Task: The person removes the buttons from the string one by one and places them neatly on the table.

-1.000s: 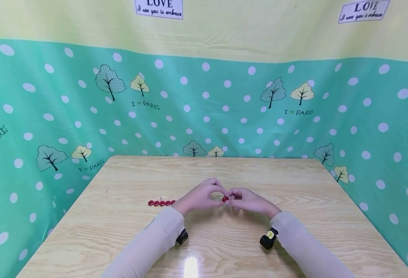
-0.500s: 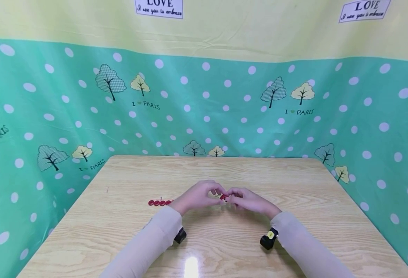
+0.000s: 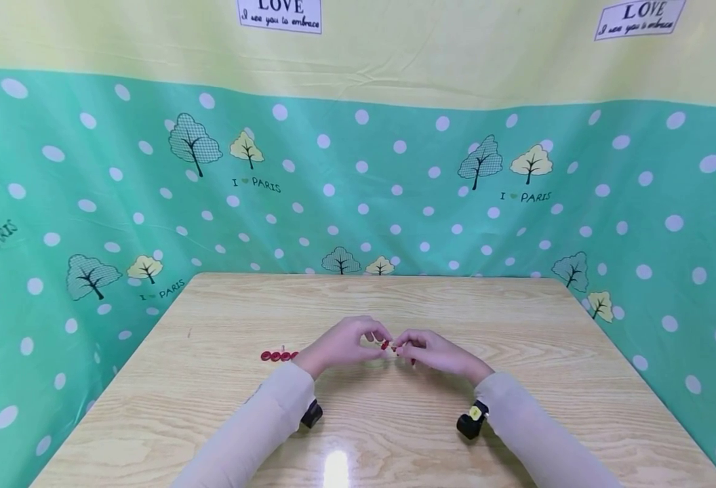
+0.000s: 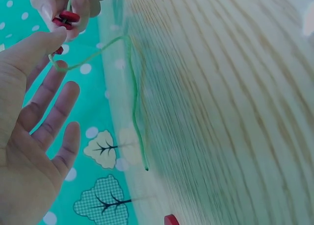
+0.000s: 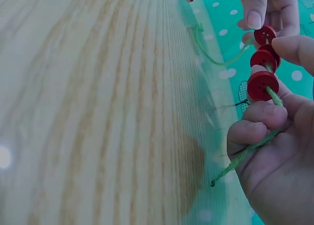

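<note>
Since the red buttons [image 5: 262, 85] look like light, hard plastic and the green cord [image 5: 245, 154] through them looks soft and floppy, they'd probably handle best pinched by the rims, with the cord taken close to its tip so it doesn't flop, because smooth discs could slip or spin. The left hand [image 3: 348, 342] seems to have one button between thumb and forefinger, other fingers spread, while the right hand's [image 3: 434, 352] fingers hold the strung ones, all above the surface [image 3: 431, 420], with a row of loose buttons [image 3: 275, 356] lying off to the left
</note>
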Demonstrator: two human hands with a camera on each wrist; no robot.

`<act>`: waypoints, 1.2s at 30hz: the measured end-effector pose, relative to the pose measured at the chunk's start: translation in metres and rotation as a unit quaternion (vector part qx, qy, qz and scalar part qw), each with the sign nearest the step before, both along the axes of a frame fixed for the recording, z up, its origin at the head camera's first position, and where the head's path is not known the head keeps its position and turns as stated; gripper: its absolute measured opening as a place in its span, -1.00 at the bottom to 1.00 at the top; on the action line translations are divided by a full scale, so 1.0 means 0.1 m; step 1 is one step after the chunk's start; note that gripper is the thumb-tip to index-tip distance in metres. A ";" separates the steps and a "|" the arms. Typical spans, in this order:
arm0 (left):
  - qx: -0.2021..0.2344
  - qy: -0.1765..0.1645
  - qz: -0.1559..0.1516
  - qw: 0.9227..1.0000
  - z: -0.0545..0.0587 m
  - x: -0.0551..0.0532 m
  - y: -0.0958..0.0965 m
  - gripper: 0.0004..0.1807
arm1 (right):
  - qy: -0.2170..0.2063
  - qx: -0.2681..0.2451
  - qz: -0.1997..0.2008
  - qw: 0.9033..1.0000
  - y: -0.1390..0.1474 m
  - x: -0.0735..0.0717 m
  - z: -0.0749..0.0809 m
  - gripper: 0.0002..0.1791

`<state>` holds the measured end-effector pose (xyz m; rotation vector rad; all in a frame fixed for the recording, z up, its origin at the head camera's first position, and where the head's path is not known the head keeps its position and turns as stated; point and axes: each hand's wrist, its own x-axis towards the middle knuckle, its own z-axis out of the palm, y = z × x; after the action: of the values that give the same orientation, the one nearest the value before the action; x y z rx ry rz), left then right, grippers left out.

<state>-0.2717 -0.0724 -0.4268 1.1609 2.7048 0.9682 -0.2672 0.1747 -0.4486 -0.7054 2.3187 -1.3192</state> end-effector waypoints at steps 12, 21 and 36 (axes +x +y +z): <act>0.015 -0.016 0.018 1.000 0.02 0.00 -0.14 -0.73 | 0.001 -0.002 0.004 1.000 0.04 0.02 0.00 -0.63; 0.022 -0.031 0.051 0.998 0.03 0.00 -0.30 -0.69 | 0.001 0.002 0.001 1.000 0.07 0.01 -0.01 -0.63; 0.022 -0.031 0.080 0.996 0.02 0.05 -0.65 -0.70 | 0.000 -0.001 0.004 1.000 0.10 0.01 -0.01 -0.67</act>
<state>-0.2662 -0.1372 -0.4247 0.9149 2.7746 1.0685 -0.2664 0.1843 -0.4500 -0.7149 2.3130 -1.3169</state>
